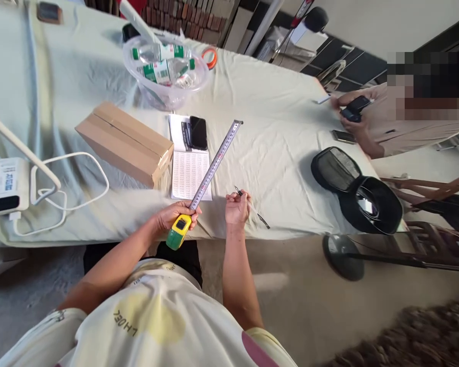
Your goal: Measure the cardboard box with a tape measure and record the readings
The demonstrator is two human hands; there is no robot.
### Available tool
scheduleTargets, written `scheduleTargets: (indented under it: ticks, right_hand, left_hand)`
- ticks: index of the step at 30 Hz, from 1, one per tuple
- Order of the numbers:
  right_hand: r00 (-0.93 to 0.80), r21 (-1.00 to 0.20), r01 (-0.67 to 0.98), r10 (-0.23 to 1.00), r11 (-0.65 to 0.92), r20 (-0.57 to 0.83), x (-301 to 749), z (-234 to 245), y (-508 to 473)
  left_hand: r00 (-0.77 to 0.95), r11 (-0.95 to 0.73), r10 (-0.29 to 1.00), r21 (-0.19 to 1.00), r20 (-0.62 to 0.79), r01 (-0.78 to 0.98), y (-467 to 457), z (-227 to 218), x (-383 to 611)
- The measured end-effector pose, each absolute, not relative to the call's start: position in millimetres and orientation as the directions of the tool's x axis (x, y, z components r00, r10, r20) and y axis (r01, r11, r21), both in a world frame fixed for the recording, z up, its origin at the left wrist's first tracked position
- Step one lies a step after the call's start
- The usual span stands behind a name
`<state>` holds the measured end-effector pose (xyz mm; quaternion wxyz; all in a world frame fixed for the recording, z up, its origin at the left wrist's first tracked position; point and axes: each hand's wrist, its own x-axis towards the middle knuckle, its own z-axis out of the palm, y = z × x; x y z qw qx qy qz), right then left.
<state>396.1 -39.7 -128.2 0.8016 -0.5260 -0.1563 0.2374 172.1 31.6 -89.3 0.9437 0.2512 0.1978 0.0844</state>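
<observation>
My left hand (176, 216) grips a yellow and green tape measure (178, 232) at the table's near edge. Its blade (217, 162) is pulled out and slants away to the upper right, passing over a printed sheet (185, 176). Closed around a slim pen (258, 214), my right hand (237, 208) rests palm up on the cloth, to the right of the tape. A black phone (198, 132) lies on a white booklet (177, 131) above the printed sheet. Left of these sits a closed cardboard box (124, 142).
A clear tub (166, 97) of plastic bottles stands at the back, beside an orange tape roll (210, 58). A white power bank (7, 183) with a cable lies left. On the right are an open black case (371, 204) and a person holding a black device (354, 109).
</observation>
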Motion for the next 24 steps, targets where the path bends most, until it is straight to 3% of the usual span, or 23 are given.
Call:
scheduleTargets:
  ticks: [14,24]
  right_hand:
    - [0.832,-0.997,0.055,0.550,0.046,0.071,374.2,-122.1,-29.1]
    - [0.864,-0.998,0.069,0.499,0.007,0.063,375.7,-125.0,-24.3]
  left_hand:
    - [0.920,0.837,0.271,0.541,-0.284,-0.080,31.7,-92.1,165.2]
    - [0.957,0.851,0.155,0.525,-0.247,-0.003,40.1,-98.1,172.6]
